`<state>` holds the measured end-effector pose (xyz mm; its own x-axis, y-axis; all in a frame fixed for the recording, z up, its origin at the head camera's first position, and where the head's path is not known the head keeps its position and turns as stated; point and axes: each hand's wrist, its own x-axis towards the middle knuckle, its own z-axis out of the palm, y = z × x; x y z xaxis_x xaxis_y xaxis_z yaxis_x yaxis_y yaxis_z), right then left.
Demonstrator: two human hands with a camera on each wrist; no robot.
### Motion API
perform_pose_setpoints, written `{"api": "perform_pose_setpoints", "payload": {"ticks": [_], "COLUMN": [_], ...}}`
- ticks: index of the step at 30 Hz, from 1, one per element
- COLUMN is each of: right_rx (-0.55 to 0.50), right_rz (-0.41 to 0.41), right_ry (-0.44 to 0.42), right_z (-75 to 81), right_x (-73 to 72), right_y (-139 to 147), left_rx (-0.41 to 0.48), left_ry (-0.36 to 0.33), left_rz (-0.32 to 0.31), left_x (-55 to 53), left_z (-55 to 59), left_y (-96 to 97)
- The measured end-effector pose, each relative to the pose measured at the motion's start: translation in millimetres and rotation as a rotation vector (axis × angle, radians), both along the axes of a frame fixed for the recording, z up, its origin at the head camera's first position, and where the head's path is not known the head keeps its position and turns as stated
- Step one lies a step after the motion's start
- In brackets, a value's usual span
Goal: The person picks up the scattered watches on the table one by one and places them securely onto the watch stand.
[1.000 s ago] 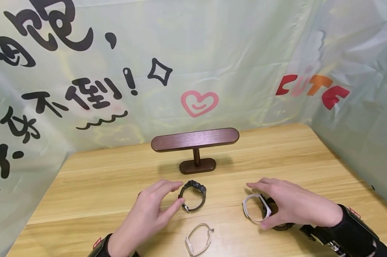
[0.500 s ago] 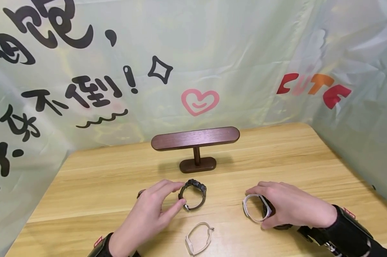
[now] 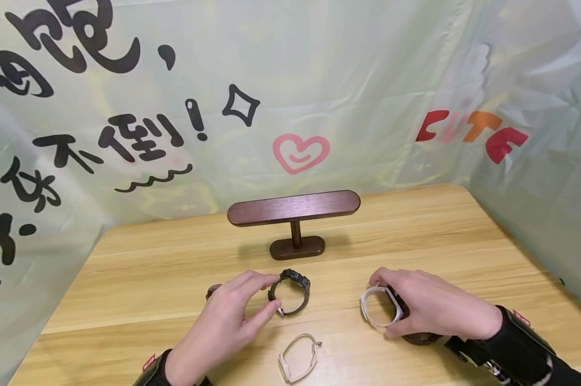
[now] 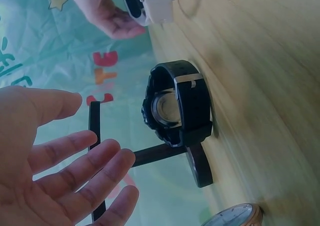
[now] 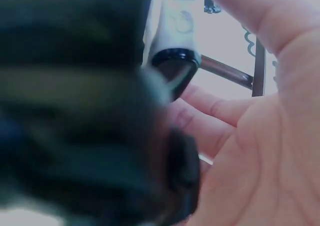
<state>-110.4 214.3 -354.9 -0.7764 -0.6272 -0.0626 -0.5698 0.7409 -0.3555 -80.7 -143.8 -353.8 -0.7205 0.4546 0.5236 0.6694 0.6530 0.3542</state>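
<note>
My right hand [image 3: 430,303] pinches a white smart band [image 4: 159,9] with a black face between thumb and fingertips. The band stands on its edge as a closed loop at the right of the table. Under that palm a dark watch [image 3: 421,338] shows partly; the rest is hidden. My left hand [image 3: 227,316] is relaxed, thumb and index finger spread beside a black sports watch [image 3: 297,277]. In the left wrist view its fingers are loosely extended with nothing between them, and the watch stands upright beyond them.
A dark wooden T-shaped stand [image 3: 294,208] rises at the back of the wooden table [image 3: 164,257]. A cream slim watch [image 3: 284,369] lies near the front. Behind my left hand sits a rose-gold-cased watch [image 4: 237,217], mostly hidden. Printed cloth [image 3: 367,80] hangs around the table.
My right hand closes its fingers onto the white smart band, which has shifted slightly left and away from me. The left hand stays almost still beside the black watch.
</note>
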Motion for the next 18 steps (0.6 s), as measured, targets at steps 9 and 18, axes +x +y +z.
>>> {"api": "perform_pose_setpoints", "payload": {"ticks": [9, 18], "right_rx": [-0.074, -0.082], "right_rz": [0.055, 0.092], "right_ry": [0.169, 0.268], "right_z": [5.4, 14.6], "right_x": [-2.3, -7.3], "right_y": [-10, -22], "left_rx": [0.023, 0.017], "left_ry": [0.011, 0.014], "left_rz": [-0.044, -0.088], "left_x": [1.4, 1.6], "left_z": [1.0, 1.9], "left_y": [5.1, 12.9]}}
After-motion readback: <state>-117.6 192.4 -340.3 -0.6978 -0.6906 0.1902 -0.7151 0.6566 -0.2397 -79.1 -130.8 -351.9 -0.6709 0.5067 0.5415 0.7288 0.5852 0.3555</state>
